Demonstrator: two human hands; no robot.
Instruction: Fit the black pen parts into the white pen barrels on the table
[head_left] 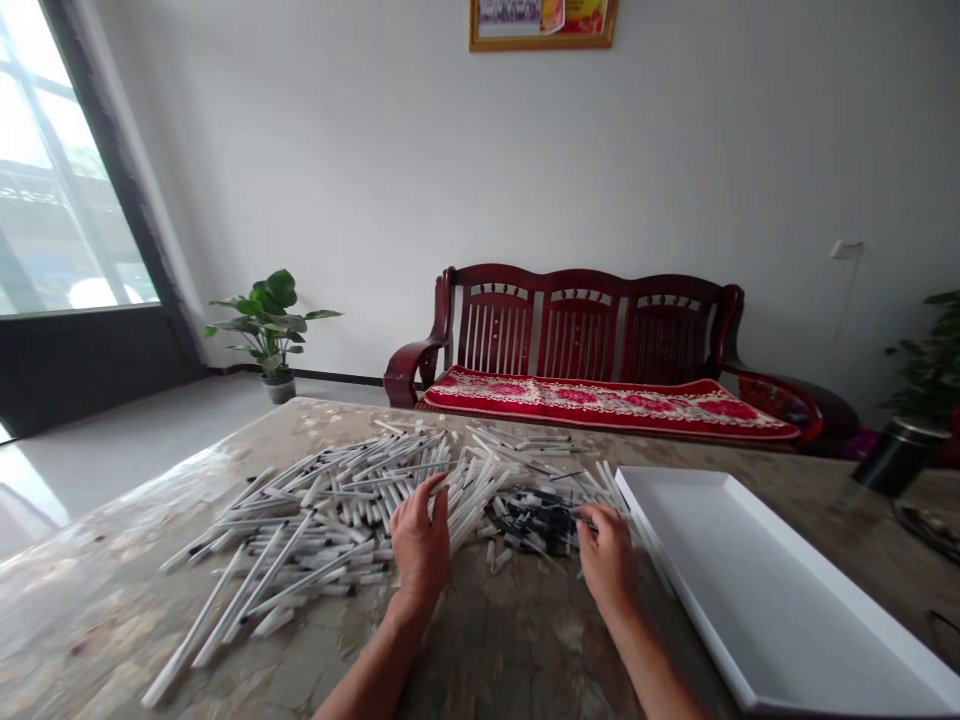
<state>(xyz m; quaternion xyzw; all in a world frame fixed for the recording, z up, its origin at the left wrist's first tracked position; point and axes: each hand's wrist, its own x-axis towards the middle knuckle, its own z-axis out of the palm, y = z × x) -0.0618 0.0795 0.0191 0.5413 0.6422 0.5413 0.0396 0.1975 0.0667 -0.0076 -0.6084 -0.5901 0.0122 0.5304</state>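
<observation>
Here, across the surface [502, 650], left to right: white tubes [330, 505], many slanting near-left to far-right; the left hand [418, 530], loosely curled, grip unclear; dark pieces [536, 522], just left of the nearer right hand [606, 555], fingertips almost together, hold unclear; a white tray [787, 585].

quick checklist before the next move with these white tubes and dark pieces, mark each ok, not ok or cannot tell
1. Left hand at the white tubes: ok, beside the pile.
2. Right hand at the dark pieces: ok, at their right edge.
3. White tubes aligned: not ok, they point various ways.
4. White tray open side up: ok, right of the right hand.
5. Secure grip in either hand: cannot tell, fingertip detail is too small.
</observation>
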